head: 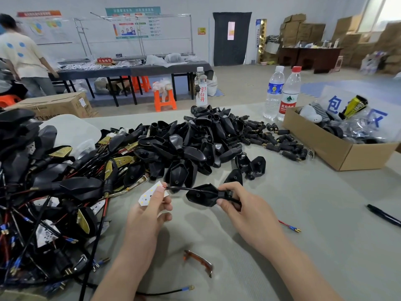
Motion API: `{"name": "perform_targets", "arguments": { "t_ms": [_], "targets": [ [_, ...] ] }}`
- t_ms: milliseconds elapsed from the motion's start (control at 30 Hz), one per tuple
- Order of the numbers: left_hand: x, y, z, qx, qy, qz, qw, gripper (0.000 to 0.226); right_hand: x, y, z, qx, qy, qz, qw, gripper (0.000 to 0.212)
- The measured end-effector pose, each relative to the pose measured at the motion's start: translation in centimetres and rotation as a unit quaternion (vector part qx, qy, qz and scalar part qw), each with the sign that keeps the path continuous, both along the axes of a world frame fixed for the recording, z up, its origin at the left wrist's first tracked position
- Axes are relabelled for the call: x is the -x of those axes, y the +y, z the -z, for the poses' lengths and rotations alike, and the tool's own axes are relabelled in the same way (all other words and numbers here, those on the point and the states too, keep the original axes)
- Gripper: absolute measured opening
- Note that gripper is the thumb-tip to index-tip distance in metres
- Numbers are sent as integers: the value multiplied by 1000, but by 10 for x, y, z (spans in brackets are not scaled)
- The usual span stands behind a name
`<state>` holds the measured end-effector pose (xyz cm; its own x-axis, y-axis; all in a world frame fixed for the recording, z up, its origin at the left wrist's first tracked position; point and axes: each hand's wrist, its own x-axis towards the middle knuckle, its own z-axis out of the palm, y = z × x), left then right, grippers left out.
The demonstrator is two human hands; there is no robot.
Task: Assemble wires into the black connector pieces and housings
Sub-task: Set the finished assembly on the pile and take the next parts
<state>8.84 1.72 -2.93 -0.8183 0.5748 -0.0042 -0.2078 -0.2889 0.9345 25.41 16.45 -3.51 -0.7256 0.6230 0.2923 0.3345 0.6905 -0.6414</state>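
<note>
Your left hand (149,210) pinches a small white LED board (149,193), dotted with yellow chips, between thumb and fingers. Your right hand (245,210) has its fingers curled round the narrow stem of a black housing (200,195) — a glossy, angular, teardrop-shaped shell with a small hole in its back. You hold it just above the grey table (303,203), near the front edge of the pile of housings (184,146). A thin black wire (178,189) arcs from the board to the housing, red showing at the board end.

To the right of the pile lie short black connector pieces (271,140) with brass tips. On the left sits a tangle of wired housings (43,203) with blue-sleeved terminals.

Writing you can read: the red-capped bottle (289,94) carries a red label with 农夫山泉; the white-capped bottle (201,88) behind the pile has 京白开 in red. Over the cardboard box (338,153) a clear sheet shows large blue characters, 包 among them — the rest is partly hidden. On the far table a red sign (104,60) reads 不合格区.
</note>
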Motion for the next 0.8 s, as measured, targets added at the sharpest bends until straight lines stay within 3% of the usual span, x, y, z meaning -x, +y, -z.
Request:
{"name": "perform_targets", "arguments": {
  "t_ms": [133, 267, 400, 500, 800],
  "targets": [
    [4, -1, 2, 21, 12, 4, 1000, 15, -2, 3, -2, -5, -3, 1, 1000, 19],
    [13, -4, 7, 58, 38, 51, 996, 26, -6, 9, -5, -2, 6, 14, 1000, 25],
    [22, -13, 9, 82, 73, 127, 986, 13, -10, 16, -6, -7, -1, 15, 1000, 27],
    [26, -19, 10, 98, 87, 162, 978, 31, -11, 18, -6, -2, -7, 6, 1000, 28],
    [23, -13, 5, 48, 3, 72, 996, 28, -8, 13, -5, 6, 6, -21, 1000, 18]
  ]
}}
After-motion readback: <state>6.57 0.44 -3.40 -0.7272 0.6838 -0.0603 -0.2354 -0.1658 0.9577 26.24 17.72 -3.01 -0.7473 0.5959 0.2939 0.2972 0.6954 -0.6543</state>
